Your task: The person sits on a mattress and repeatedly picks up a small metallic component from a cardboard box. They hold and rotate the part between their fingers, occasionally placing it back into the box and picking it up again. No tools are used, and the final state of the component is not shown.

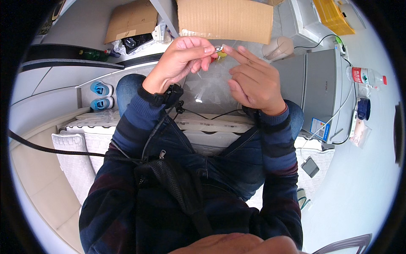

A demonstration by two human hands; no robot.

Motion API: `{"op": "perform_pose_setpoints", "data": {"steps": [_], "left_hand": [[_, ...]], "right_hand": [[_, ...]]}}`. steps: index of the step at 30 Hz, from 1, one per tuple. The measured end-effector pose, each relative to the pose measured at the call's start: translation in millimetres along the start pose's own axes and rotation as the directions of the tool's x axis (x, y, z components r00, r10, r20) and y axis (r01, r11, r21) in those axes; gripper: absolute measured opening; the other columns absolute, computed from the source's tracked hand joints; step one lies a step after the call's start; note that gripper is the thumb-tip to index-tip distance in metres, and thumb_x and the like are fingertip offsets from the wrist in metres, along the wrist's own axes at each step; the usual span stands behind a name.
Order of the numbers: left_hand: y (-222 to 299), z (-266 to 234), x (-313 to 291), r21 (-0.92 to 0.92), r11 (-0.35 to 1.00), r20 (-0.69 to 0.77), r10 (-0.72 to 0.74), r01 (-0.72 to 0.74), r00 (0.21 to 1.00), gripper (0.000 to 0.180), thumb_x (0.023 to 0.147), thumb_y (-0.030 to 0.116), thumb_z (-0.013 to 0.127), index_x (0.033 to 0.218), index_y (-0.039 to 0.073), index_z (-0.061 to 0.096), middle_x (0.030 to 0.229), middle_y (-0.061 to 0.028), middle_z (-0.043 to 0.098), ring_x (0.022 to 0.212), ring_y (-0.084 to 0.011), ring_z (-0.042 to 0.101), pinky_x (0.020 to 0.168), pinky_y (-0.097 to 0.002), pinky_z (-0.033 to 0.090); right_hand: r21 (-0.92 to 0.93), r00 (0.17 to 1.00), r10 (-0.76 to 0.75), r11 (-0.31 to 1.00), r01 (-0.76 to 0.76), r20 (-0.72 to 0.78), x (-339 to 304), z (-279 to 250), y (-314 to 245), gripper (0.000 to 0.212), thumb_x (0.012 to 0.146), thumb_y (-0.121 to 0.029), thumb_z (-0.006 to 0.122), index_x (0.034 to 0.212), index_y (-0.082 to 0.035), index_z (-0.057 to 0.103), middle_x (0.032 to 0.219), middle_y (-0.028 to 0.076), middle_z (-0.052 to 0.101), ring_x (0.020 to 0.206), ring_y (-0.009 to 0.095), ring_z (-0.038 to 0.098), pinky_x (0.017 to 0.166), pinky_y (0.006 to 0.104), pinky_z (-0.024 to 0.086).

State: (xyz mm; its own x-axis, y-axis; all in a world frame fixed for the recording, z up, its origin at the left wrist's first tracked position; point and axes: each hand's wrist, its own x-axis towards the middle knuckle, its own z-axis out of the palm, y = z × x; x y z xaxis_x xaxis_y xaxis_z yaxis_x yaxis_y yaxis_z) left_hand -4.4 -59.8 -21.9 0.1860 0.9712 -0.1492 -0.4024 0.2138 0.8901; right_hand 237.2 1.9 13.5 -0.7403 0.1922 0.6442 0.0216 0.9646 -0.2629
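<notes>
My left hand (182,58) is closed, with thumb and index finger pinching a small silvery metal thing that looks like a nail clipper (218,48). Its far end meets the tip of the index finger of my right hand (259,81). On that hand the index and middle fingers reach out toward the clipper, while the others are bent and hold nothing I can see. Just behind the clipper, a small yellow and red thing (221,54) is partly hidden by my fingers.
A cardboard box (226,19) stands beyond my hands. On the right are a grey small fridge (319,84) and a red-capped bottle (368,77). Blue shoes (102,89) lie at the left. A black cable (63,151) runs across my lap.
</notes>
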Motion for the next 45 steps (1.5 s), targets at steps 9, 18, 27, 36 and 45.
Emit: {"op": "perform_pose_setpoints", "data": {"steps": [9,18,27,36,45], "left_hand": [[-7.0,0.4,4.4,-0.133,0.989,0.027,-0.059,0.062,0.998,0.025,0.104,0.018,0.068,0.106,-0.005,0.075,0.078,-0.0113,0.076,0.056,-0.006,0.062,0.052,-0.0176,0.046],[-4.6,6.4,3.9,-0.012,0.998,-0.066,-0.056,0.056,0.996,0.025,0.104,0.022,0.069,0.103,-0.002,0.076,0.078,-0.0081,0.076,0.056,-0.0055,0.061,0.052,-0.0175,0.045],[-1.8,-2.0,2.6,-0.081,0.994,0.02,-0.076,0.078,0.997,0.023,0.103,0.019,0.069,0.099,-0.002,0.075,0.071,-0.0047,0.071,0.053,-0.0044,0.058,0.05,-0.0165,0.042],[-10.6,-16.3,4.1,-0.165,0.975,0.125,-0.128,0.147,0.984,0.024,0.103,0.017,0.067,0.104,-0.006,0.072,0.07,-0.0063,0.07,0.051,-0.0042,0.058,0.047,-0.0155,0.043],[-3.6,-5.1,2.4,-0.053,0.987,0.03,-0.15,0.151,0.988,0.025,0.104,0.02,0.067,0.102,-0.004,0.074,0.074,-0.0093,0.074,0.053,-0.0064,0.06,0.05,-0.0173,0.044]], "right_hand": [[-0.066,1.0,0.005,0.998,-0.005,-0.007,-3.0,2.8,-0.7,0.014,0.082,-0.006,0.075,0.073,-0.002,0.065,0.08,0.009,0.067,0.113,0.036,0.075,0.104,0.0461,0.058],[-0.094,0.999,0.041,0.995,-0.042,-0.006,-4.0,9.3,1.1,0.015,0.08,-0.006,0.077,0.073,-0.003,0.065,0.079,0.008,0.067,0.112,0.033,0.075,0.103,0.0444,0.059],[-0.089,1.0,-0.018,0.996,0.018,0.0,-2.5,7.3,-0.1,0.027,0.082,-0.013,0.08,0.065,-0.005,0.06,0.079,0.01,0.068,0.112,0.031,0.075,0.105,0.044,0.058],[0.028,0.996,-0.083,0.996,0.082,0.025,-4.0,-4.9,-0.4,0.021,0.083,-0.011,0.071,0.069,-0.001,0.06,0.076,0.01,0.064,0.11,0.037,0.076,0.102,0.048,0.059],[-0.07,0.999,-0.033,0.997,0.034,0.024,-5.8,1.7,-0.7,0.031,0.082,-0.019,0.079,0.064,-0.006,0.058,0.075,0.009,0.066,0.107,0.03,0.076,0.103,0.0439,0.06]]}}
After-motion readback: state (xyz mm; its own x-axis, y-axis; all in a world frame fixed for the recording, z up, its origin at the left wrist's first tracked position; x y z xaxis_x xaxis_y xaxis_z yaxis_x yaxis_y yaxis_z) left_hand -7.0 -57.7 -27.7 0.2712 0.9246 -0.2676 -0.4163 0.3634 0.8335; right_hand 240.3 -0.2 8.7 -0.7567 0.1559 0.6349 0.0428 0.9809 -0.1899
